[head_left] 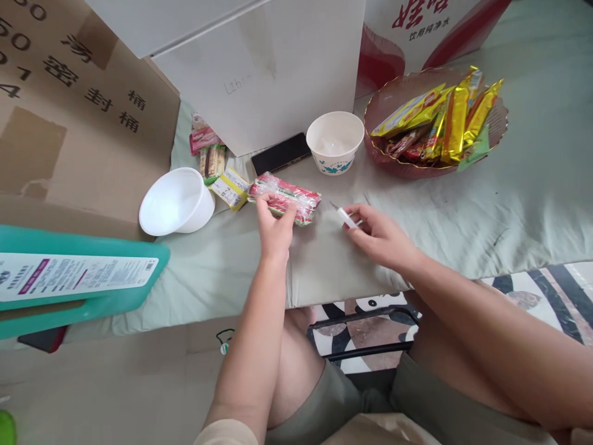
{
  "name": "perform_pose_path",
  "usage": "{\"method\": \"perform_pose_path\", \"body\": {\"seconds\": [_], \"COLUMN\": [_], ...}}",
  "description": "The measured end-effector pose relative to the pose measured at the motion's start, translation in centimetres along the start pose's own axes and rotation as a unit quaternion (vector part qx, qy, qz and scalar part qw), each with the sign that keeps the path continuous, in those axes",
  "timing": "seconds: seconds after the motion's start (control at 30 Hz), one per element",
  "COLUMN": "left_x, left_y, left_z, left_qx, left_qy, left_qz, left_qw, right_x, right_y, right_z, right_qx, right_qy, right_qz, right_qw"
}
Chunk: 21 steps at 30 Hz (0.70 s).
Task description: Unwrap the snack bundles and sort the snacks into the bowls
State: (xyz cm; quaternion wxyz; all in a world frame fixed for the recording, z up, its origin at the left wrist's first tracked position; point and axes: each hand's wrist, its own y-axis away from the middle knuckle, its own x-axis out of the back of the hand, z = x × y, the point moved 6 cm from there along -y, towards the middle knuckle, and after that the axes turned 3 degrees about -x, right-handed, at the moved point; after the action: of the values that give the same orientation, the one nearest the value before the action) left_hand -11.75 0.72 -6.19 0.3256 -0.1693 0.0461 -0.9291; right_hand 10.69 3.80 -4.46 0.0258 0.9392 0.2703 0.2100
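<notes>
My left hand (277, 225) grips a red and green snack packet (303, 198) in clear, crinkled wrapping, with thumb and fingers on its near edge. To its right, my right hand (377, 235) is closed around a small white-handled craft knife (345, 217), its thin tip pointing toward the packet but apart from it. Left of the packet lie a yellow and white packet (230, 188), a packaged biscuit-like snack (213, 162) and a pink packet (204, 136). A white paper bowl (336, 143) with a blue-green print stands behind.
A plain white bowl (178, 201) lies tilted at left, near a green jug (83, 275) and a brown carton (88, 123). A black phone (281, 154) lies against a white box (278, 68). A pinkish glass bowl (384, 151) holds several gold-wrapped snacks.
</notes>
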Motion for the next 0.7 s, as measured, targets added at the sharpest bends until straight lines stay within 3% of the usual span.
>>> {"method": "perform_pose_path", "body": {"seconds": [0.1, 0.2, 0.33, 0.43, 0.5, 0.57, 0.63, 0.7], "left_x": [-1.4, -2.0, -1.0, -0.3, -0.5, -1.3, -2.0, -2.1], "left_y": [1.1, 2.1, 2.2, 1.7, 1.6, 1.8, 2.0, 1.6], "left_z": [1.0, 2.8, 3.4, 3.3, 3.5, 4.1, 4.4, 4.3], "left_qx": [-0.025, -0.075, -0.085, -0.098, -0.139, -0.194, -0.219, -0.197], "left_qy": [-0.071, -0.143, -0.214, -0.241, -0.241, -0.215, -0.181, -0.153], "left_qz": [-0.067, -0.111, -0.097, -0.066, -0.076, -0.122, -0.164, -0.158], "left_qw": [0.995, 0.981, 0.968, 0.963, 0.958, 0.949, 0.945, 0.955], "right_x": [2.5, 4.2, 5.1, 5.1, 4.5, 3.2, 1.7, 0.7], "right_y": [-0.3, -0.8, -1.0, -0.4, 0.1, 0.5, 1.0, 1.2], "right_z": [0.1, 0.9, 1.3, 0.5, -0.2, -1.1, -1.9, -2.1], "right_qx": [0.084, 0.093, 0.120, 0.153, 0.172, 0.209, 0.254, 0.280], "right_qy": [0.164, 0.271, 0.314, 0.287, 0.231, 0.173, 0.153, 0.167], "right_qz": [0.121, 0.184, 0.205, 0.218, 0.190, 0.120, 0.049, 0.010], "right_qw": [0.975, 0.940, 0.919, 0.920, 0.939, 0.955, 0.954, 0.945]}}
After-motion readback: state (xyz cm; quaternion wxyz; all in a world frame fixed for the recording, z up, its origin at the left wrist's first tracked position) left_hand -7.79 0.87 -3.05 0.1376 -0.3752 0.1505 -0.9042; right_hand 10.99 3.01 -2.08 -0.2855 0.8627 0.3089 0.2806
